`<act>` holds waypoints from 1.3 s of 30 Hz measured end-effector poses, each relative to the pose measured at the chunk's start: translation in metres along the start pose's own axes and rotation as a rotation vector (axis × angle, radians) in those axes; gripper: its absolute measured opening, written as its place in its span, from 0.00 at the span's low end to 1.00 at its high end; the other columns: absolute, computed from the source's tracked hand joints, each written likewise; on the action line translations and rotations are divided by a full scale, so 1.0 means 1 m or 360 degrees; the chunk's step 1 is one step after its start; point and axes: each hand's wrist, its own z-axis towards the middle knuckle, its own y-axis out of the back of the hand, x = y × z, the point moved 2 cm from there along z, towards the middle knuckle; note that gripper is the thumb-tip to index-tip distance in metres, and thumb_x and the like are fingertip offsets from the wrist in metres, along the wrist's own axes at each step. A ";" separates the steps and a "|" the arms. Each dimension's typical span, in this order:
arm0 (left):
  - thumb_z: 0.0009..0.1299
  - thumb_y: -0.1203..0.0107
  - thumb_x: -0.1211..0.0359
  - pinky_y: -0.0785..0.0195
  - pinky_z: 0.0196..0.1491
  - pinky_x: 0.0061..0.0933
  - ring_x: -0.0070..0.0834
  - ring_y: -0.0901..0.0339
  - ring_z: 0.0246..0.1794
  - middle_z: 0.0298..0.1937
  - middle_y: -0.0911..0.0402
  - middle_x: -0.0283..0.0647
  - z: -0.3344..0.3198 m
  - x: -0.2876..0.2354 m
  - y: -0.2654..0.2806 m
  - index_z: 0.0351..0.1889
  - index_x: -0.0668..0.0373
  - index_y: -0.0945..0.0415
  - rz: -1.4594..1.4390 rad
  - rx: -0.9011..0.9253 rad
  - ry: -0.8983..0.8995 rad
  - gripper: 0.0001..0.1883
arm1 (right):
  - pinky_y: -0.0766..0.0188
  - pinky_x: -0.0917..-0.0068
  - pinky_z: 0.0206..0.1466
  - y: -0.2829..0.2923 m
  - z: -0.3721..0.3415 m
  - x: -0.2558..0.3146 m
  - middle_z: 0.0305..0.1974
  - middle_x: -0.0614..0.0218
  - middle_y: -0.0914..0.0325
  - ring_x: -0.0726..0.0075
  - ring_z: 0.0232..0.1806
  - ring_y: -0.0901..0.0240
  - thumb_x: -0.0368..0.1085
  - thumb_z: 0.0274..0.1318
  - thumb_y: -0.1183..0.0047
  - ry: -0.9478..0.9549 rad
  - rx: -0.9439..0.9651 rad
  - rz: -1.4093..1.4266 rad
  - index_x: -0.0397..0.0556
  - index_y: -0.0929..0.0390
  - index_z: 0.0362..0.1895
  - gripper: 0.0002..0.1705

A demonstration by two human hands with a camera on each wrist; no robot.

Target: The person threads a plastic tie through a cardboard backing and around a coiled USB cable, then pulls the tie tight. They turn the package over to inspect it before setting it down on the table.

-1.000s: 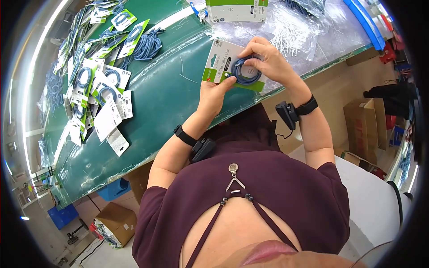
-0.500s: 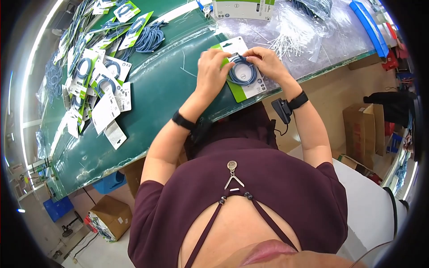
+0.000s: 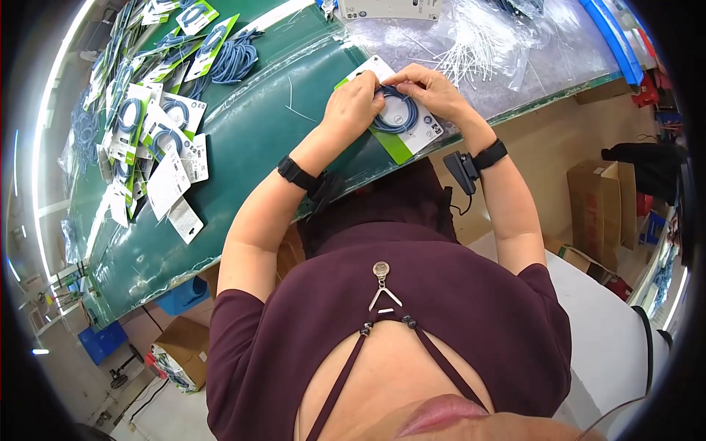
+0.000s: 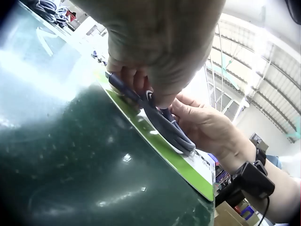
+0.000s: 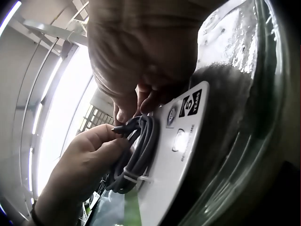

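A blue-grey USB cable (image 3: 412, 117), coiled, lies on a white and green packaging card (image 3: 427, 134) at the front edge of the green table. White ties bind the coil to the card in the right wrist view. My left hand (image 3: 351, 108) pinches the cable near its dark plug (image 5: 123, 129) at the top of the coil. Opposite it, my right hand (image 3: 435, 95) pinches the same upper part of the coil between thumb and fingers. The right fingertips are partly hidden behind the hand in its own wrist view.
To the left is a heap of carded cables (image 3: 162, 136), with a loose cable bundle (image 3: 235, 60) beside it. White ties (image 3: 471, 59) lie on clear plastic beyond the hands. Farther back are a white box (image 3: 390, 7) and a blue strip (image 3: 612, 40). One loose tie (image 3: 300, 114) lies left of the card.
The card, held up earlier, has been turned and laid on the table. My left hand has left the card's edge for the top of the coil, where both hands now meet.
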 end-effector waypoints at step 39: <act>0.60 0.41 0.69 0.31 0.33 0.29 0.27 0.22 0.29 0.27 0.21 0.42 0.006 0.017 -0.007 0.42 0.65 0.26 -0.1010 0.0325 0.0487 0.14 | 0.32 0.77 0.39 0.005 -0.012 0.012 0.31 0.69 0.26 0.74 0.33 0.31 0.31 0.55 0.45 0.0051 -0.0266 -0.0438 0.49 0.19 0.44 0.11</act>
